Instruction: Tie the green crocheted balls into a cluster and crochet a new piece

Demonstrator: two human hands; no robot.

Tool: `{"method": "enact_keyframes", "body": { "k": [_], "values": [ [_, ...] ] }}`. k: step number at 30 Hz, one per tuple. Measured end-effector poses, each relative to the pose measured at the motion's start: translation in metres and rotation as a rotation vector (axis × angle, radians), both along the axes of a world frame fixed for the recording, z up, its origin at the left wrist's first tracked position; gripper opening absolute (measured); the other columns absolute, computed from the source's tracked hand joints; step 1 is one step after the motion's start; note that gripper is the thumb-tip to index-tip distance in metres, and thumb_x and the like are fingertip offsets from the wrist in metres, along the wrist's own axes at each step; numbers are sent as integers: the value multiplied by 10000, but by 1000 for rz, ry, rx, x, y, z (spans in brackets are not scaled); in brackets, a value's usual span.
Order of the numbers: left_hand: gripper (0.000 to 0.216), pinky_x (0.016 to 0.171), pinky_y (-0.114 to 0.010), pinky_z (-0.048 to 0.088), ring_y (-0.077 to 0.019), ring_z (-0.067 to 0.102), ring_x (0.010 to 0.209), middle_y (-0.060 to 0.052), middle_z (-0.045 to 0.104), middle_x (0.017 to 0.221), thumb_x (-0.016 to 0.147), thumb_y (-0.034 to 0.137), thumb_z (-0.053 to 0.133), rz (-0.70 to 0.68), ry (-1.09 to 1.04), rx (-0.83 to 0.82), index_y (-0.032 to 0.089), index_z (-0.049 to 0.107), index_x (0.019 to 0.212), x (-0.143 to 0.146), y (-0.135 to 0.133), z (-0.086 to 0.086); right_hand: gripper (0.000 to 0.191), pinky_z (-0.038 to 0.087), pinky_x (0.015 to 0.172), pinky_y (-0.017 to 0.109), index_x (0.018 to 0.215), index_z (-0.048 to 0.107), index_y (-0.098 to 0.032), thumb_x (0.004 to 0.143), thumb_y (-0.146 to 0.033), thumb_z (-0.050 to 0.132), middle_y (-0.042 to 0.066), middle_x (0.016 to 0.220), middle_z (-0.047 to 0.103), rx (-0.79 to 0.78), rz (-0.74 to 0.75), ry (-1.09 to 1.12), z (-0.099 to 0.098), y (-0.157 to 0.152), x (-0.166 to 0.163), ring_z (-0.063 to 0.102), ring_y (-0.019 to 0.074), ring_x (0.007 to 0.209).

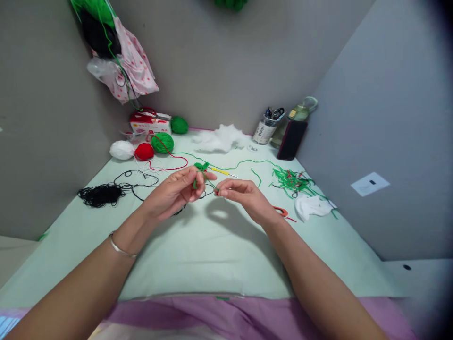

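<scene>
Above the middle of the table, my left hand (180, 190) pinches a small green crocheted piece (201, 166), its thumb and forefinger closed on it. A green strand of yarn (211, 184) runs from there to my right hand (244, 196). That hand is closed too, thumb against forefinger, on the strand's end; a tiny red spot shows at the fingertips. Whether a needle is in the pinch I cannot tell. Just behind both hands lies a crochet hook with a yellow handle (220, 171). Black yarn (208, 192) passes beneath them on the table.
At the left are a black yarn bundle (101, 194) and white (122, 149), red (144, 151) and green balls (163, 142). White stuffing (223, 139), a pen cup (264, 131) and a phone (292, 140) stand behind. Green scraps (292, 180) and orange-handled scissors (281, 211) lie right.
</scene>
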State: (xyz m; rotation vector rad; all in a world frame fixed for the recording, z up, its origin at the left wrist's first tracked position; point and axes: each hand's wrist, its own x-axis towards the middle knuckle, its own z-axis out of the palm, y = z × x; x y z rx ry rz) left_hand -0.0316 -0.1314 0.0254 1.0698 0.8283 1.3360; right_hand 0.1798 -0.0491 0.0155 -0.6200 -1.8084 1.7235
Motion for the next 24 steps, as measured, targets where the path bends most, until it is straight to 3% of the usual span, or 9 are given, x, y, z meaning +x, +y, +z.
{"method": "enact_keyframes", "body": {
  "k": [3,6,10,13,17,20,24],
  "values": [
    [280,549,-195,401,-76,488,586,-3,615,765,894,443,679,69,-61,-27,179,672,801,8,1,-3,124,454,722,261,777,734,-203,796,-318,774,0,812,657,-10,-146,78,3,-1,0,560,119,735],
    [250,567,-197,426,-87,525,609,5,602,707,915,409,658,170,132,-4,170,729,904,17,0,-10,131,458,600,247,807,710,-200,793,-312,778,-29,686,627,-131,-228,174,7,-3,0,531,90,569],
    [259,661,-242,489,-109,560,658,-9,636,755,953,332,586,262,394,117,159,736,1075,32,-4,-22,149,530,640,274,859,668,-194,800,-290,765,18,795,728,-147,-229,246,8,-12,-4,640,121,626],
    [285,668,-248,483,-111,532,660,-11,626,767,981,281,521,326,530,234,162,724,1142,39,-7,-31,123,540,674,282,851,651,-193,810,-264,743,24,811,739,-50,-290,209,8,-19,-9,654,128,657],
    [340,654,-243,476,-116,523,665,-12,609,759,1004,248,475,378,611,315,171,687,1258,41,-9,-38,48,483,626,245,810,657,-188,830,-213,694,-3,752,679,240,-361,61,9,-27,-11,592,107,625],
    [374,666,-236,477,-112,521,664,-8,601,756,1011,216,457,414,673,376,180,645,1333,39,-10,-39,85,445,618,245,874,683,-186,890,-223,607,-4,729,649,400,-297,-71,10,-30,-10,579,116,646],
    [424,689,-223,478,-103,525,670,-3,604,780,1015,168,432,442,790,494,213,580,1410,38,-8,-42,196,390,580,238,970,710,-176,946,-249,530,-20,661,587,472,-249,-156,12,-33,-7,514,103,591]
  ]
}}
